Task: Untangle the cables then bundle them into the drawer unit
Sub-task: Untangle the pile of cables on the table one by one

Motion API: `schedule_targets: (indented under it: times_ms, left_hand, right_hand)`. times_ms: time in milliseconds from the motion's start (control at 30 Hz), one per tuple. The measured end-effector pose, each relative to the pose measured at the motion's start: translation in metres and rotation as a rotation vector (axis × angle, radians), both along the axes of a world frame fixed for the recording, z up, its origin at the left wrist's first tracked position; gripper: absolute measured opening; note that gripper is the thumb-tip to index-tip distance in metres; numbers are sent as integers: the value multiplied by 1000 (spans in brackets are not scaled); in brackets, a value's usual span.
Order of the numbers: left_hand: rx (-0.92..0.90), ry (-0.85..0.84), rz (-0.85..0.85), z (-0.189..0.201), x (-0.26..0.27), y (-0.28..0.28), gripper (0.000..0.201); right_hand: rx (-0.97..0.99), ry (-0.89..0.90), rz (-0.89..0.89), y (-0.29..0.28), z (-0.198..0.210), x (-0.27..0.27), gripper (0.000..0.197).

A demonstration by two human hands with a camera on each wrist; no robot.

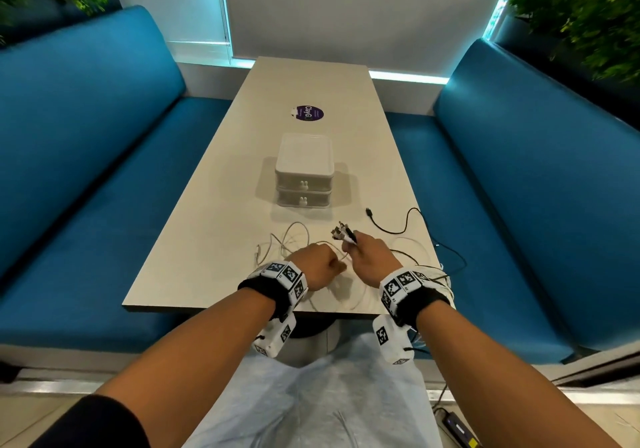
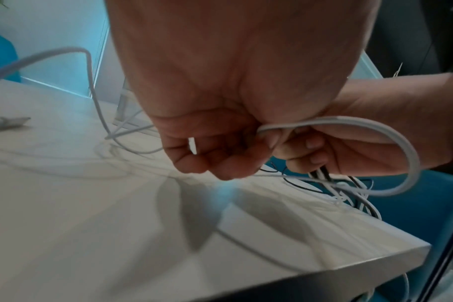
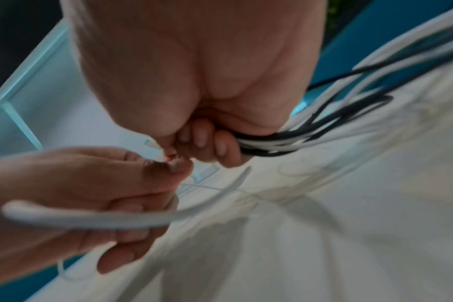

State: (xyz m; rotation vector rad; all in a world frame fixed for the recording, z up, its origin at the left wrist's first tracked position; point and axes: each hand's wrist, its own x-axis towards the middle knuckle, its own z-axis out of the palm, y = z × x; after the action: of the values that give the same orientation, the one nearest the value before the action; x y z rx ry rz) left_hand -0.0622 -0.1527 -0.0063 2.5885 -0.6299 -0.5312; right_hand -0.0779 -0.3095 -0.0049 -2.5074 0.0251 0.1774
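Fingers [image 3: 221, 146] of the right hand [image 1: 372, 257] curl around a cluster of cable ends [image 1: 343, 234], plugs pointing toward eleven o'clock. Beside it, the left hand [image 1: 318, 265] pinches a white cable [image 2: 391, 139]; its slack trails toward ten o'clock on the tabletop [image 1: 214, 233]. At twelve o'clock, beyond both hands, stands the drawer unit [image 1: 304, 174], both drawers closed.

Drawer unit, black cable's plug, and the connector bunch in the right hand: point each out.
drawer unit [image 1: 304, 155]: head view, its lid.
black cable's plug [image 1: 369, 211]: head view, free end on the table.
connector bunch [image 1: 343, 233]: head view, tips above the right hand [image 1: 369, 257].
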Motion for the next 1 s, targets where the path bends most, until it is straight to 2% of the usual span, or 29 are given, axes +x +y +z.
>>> schedule_targets:
  times_ms: [100, 200, 267, 333, 400, 533, 633, 767, 900, 1000]
  left_hand:
    - [92, 1, 29, 5, 13, 26, 37]
    - [-79, 114, 100, 10, 32, 61, 34]
    - [-233, 87, 116, 16, 39, 74, 38]
    - [-309, 51, 130, 21, 37, 70, 47]
    - [-317, 28, 131, 26, 29, 57, 49]
    - [41, -175, -4, 27, 13, 33, 49]
    - [146, -178, -65, 26, 9, 19, 47]
    - [186, -160, -130, 23, 1, 8, 39]
    - [142, -127, -151, 20, 1, 9, 35]
    - [100, -147, -152, 19, 3, 13, 34]
  right_hand:
    - [-153, 9, -147, -27, -3, 6, 20]
    - [-253, 48, -299, -59, -1, 4, 23]
    - [-309, 58, -307, -66, 0, 0, 23]
    - [-321, 50, -281, -60, 0, -1, 22]
    - [-278, 27, -261, -49, 2, 2, 23]
    - [-134, -14, -221, -32, 10, 7, 24]
    - [23, -45, -174, -23, 20, 3, 21]
    - [235, 9, -89, -8, 26, -7, 16]
    - [210, 4, -37, 5, 27, -8, 19]
    - [301, 91, 7, 9, 26, -10, 14]
